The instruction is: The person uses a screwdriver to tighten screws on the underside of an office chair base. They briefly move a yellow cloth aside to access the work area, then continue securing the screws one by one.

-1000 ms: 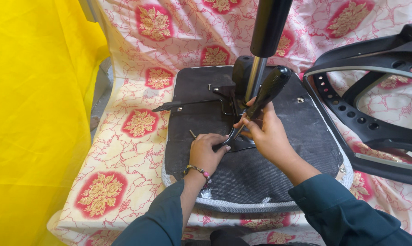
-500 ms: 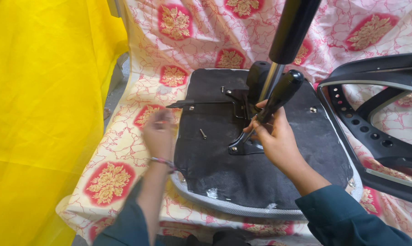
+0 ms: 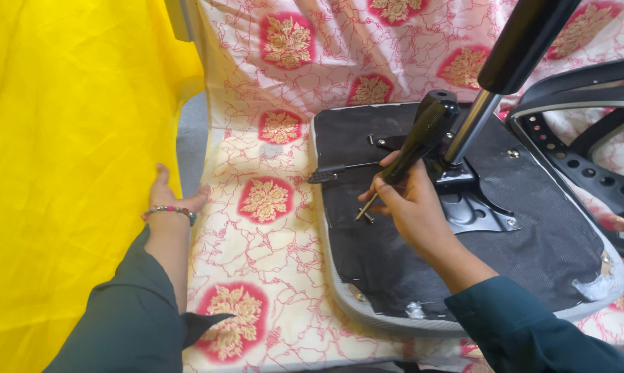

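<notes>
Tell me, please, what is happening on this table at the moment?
A person has an upturned chair seat lying on a patterned cloth. The right hand holds a black-handled screwdriver, its tip down at a screw on the seat's black underside. The left hand rests off to the side, by the yellow cloth.

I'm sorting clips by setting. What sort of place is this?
Probably a home or small workshop set up for furniture assembly: an upturned chair seat lies on a floral cloth, the right hand holds a screwdriver, beside a yellow sheet.
</notes>
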